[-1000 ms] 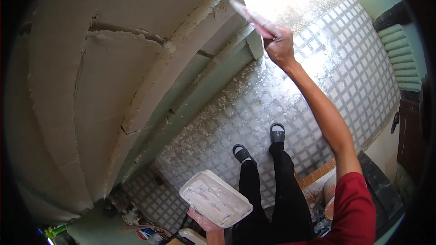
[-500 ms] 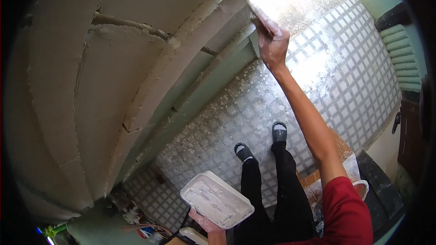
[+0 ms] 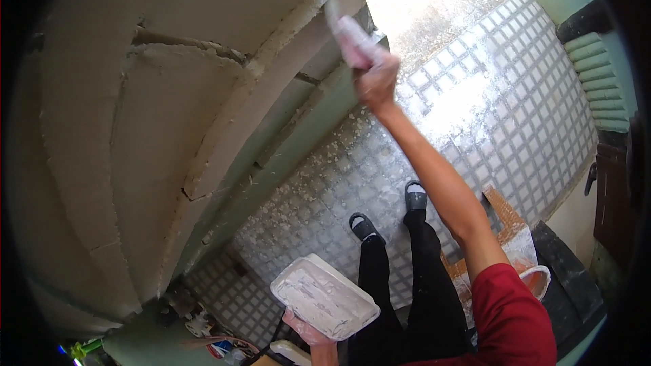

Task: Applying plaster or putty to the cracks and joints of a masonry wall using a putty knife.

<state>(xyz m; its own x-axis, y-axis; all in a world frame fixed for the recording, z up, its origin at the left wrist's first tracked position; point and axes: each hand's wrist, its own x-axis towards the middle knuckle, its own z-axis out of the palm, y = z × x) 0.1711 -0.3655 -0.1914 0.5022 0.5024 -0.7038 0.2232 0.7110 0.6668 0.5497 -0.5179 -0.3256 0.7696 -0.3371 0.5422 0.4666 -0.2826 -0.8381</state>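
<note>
My right hand (image 3: 378,81), at the end of my outstretched arm, is closed round the handle of a putty knife (image 3: 332,10). Motion smears the knife, whose blade lies against or very near the far end of a paste-covered board edge (image 3: 271,47). Low in the picture, my left hand (image 3: 305,329) grips a shallow white rectangular tray (image 3: 349,285) from its near-left side. Whitish filler paste (image 3: 319,298) coats the inside of the tray. Smears of the paste also show on both hands.
Large pale boards (image 3: 176,108) with rough seams fill the left side. Below lies a checkered tile floor (image 3: 515,95) spattered with white bits. An orange-rimmed bucket (image 3: 539,281) stands by a splattered brown board (image 3: 508,220) at lower right. Assorted clutter (image 3: 224,346) lies at lower left.
My right hand has swung left and a little nearer with the putty knife, away from the bright opening. The left hand and tray have hardly moved.
</note>
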